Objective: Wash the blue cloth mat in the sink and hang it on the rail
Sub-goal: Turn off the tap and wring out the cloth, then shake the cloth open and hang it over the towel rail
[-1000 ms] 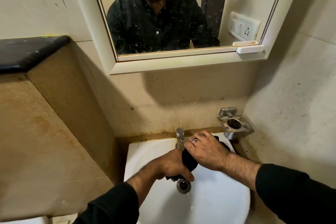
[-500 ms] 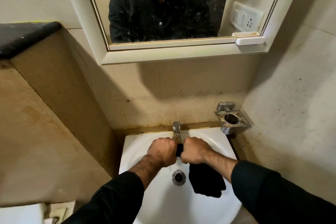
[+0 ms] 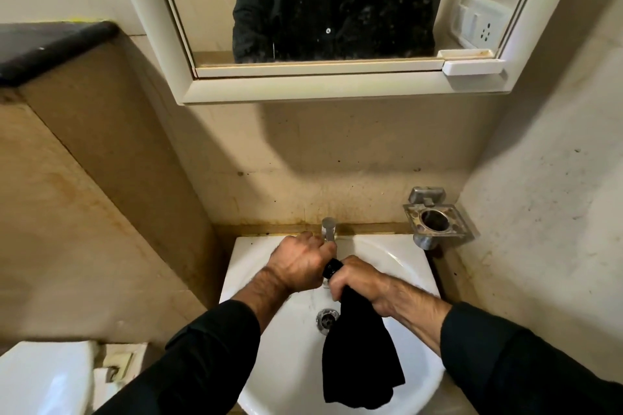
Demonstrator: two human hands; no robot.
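Seeing left hand (image 3: 296,264) and right hand (image 3: 357,283) both gripping twisted dark cloth mat (image 3: 357,357) over white sink (image 3: 397,256); loose end hanging beside drain (image 3: 326,319).

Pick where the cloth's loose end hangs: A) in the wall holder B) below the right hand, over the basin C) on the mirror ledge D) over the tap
B: both hands grip the twisted cloth, and its free end drops from the right hand over the sink beside the drain.
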